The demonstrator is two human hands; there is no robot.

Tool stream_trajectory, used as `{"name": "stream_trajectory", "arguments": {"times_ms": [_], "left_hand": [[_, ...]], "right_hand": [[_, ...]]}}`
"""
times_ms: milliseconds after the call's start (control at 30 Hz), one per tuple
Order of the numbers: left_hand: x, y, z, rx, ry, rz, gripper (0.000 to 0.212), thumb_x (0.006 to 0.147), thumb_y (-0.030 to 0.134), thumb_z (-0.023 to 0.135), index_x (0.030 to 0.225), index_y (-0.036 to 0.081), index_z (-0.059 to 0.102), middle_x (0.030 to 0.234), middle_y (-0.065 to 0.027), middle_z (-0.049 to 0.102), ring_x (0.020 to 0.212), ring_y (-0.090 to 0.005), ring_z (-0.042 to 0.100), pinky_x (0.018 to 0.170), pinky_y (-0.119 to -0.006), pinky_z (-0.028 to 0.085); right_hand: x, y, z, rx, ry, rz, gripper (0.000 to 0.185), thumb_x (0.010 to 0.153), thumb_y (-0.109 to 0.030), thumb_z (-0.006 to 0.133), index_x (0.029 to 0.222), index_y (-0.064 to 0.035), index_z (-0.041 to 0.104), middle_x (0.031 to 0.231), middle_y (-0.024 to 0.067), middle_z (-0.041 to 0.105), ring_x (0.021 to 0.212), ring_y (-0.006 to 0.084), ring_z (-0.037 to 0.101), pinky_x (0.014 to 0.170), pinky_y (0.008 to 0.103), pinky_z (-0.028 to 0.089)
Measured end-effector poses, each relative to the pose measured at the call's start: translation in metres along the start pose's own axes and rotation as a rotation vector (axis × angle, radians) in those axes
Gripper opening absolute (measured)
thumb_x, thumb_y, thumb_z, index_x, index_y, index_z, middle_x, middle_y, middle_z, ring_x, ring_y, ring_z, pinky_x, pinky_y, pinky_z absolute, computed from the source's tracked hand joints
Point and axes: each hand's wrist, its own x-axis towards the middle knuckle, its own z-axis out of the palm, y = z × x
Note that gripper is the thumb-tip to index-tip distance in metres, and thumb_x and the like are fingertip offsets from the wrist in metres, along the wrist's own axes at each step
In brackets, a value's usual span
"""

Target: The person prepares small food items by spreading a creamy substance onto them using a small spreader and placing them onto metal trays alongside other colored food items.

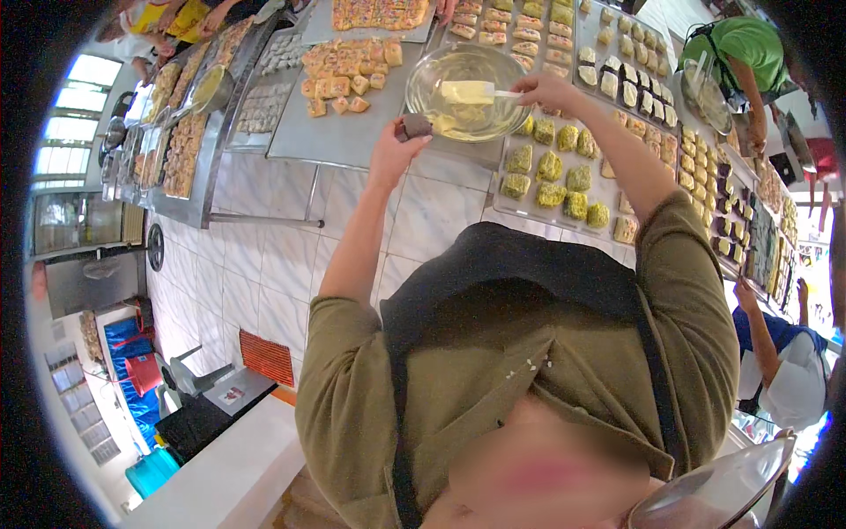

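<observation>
My left hand [396, 147] holds a dark purple-brown piece of bread or cake [417, 125] at the near left rim of a bowl. The clear bowl [462, 55] has pale yellow cream smeared over its inside. My right hand [545, 91] grips the handle of a white spatula [507, 94], whose blade lies over the bowl, coated with cream. Left of the bowl, loose sprinkle-dotted bread pieces [347, 69] are heaped on the metal table [317, 142]. Pieces coated in green and yellow crumbs [549, 165] sit in rows on a tray below my right forearm.
Trays of coated pieces [628, 79] spread along the right. Another metal table [192, 210] with trays and a bowl [213, 89] stands at left. People work nearby, one in a green shirt [750, 53]. A low metal bar [264, 218] juts over the tiled floor.
</observation>
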Motion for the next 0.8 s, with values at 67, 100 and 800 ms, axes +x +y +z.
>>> {"name": "stream_trajectory", "arguments": {"times_ms": [67,100,800], "left_hand": [[0.011,0.004,0.005,0.018,-0.011,0.033,0.052,0.063,0.010,0.067,0.108,-0.003,0.043,0.087,-0.0068,0.054,0.066,-0.0086,0.049,0.054,-0.021,0.041],[0.018,0.004,0.008,0.025,-0.010,0.064,0.053,0.063,0.010,0.067,0.108,-0.003,0.043,0.087,-0.0067,0.054,0.065,-0.0086,0.049,0.055,-0.021,0.041],[0.038,0.029,0.074,0.155,-0.216,0.269,0.054,0.062,0.012,0.069,0.108,-0.001,0.043,0.092,-0.0068,0.054,0.074,-0.0113,0.052,0.060,-0.024,0.043]], "right_hand": [[-0.006,0.003,-0.013,0.007,0.026,-0.001,0.034,0.064,-0.018,0.064,0.096,-0.0086,0.060,0.076,0.0034,0.061,0.064,0.0109,0.053,0.060,0.0277,0.044],[-0.011,0.004,-0.019,0.012,0.043,0.003,0.034,0.064,-0.020,0.064,0.096,-0.0088,0.060,0.076,0.0046,0.061,0.066,0.0122,0.055,0.064,0.0295,0.046],[-0.109,-0.043,-0.049,-0.874,0.621,-0.505,0.019,0.071,-0.012,0.049,0.085,-0.0193,0.061,0.078,0.0047,0.052,0.071,0.0250,0.056,0.059,0.0372,0.046]]}}
